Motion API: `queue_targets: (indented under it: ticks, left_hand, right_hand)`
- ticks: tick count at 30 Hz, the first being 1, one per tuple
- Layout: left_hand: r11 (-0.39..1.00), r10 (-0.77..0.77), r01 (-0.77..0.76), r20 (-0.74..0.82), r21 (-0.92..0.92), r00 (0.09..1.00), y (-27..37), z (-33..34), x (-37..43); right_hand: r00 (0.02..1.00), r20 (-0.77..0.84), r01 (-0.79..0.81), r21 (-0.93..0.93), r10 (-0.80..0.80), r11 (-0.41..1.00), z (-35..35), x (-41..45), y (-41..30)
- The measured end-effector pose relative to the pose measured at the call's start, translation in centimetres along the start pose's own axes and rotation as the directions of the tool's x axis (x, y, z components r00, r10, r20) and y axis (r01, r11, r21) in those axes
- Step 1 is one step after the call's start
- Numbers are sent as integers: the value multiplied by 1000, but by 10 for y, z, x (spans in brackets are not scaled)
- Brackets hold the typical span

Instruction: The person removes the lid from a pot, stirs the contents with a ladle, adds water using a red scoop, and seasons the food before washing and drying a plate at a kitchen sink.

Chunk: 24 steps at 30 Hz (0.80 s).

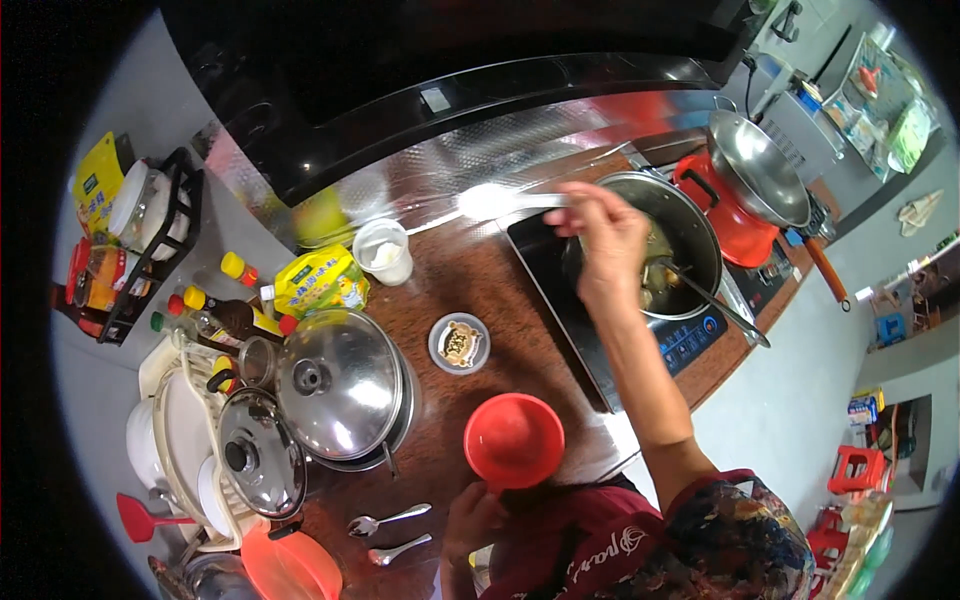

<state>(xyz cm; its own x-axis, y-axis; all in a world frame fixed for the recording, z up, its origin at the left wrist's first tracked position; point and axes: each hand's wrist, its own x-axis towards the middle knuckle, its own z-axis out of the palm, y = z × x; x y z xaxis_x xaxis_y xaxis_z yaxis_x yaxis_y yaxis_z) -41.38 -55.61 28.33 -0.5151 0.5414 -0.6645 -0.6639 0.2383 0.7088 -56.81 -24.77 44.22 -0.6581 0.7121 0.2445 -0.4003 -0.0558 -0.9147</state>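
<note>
My right hand (606, 240) is raised over the left side of a steel pot (697, 225), its fingers around the handle of a white spoon (536, 200). Glare washes out the spoon's bowl, which points left. Inside the pot are liquid and pieces of food, and a metal ladle (712, 300) leans on its rim. Below the pot is a black induction cooktop (555, 277). Close to my body, my left hand (474, 517) grips the handle of a red plastic scoop (514, 441), which looks empty. An open plastic tub (384, 251) with white contents stands left of the cooktop.
A round lid (459, 343) lies on the counter. Leftward are a lidded steel pot (337, 382), a yellow seasoning bag (321, 281), bottles (240, 315) and a dish rack (184, 442). Two metal spoons (390, 519) lie near the front. A steel wok (757, 169) sits on the right.
</note>
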Motion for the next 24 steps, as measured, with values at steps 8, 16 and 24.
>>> queue_targets:
  ticks: [8,16,24]
  left_hand:
    - [994,-93,95,49,-51,994,20,4,0]
    - [998,-43,44,21,-50,999,19,0,-6]
    - [998,-6,11,89,-57,996,5,-6,6]
  right_hand:
    - [763,230,463,-847,-603,262,-127,-24,-35]
    - [727,492,543,-839,-478,-37,-123,-35,-33]
    - [786,461,618,-593,-412,515,6,-34,27]
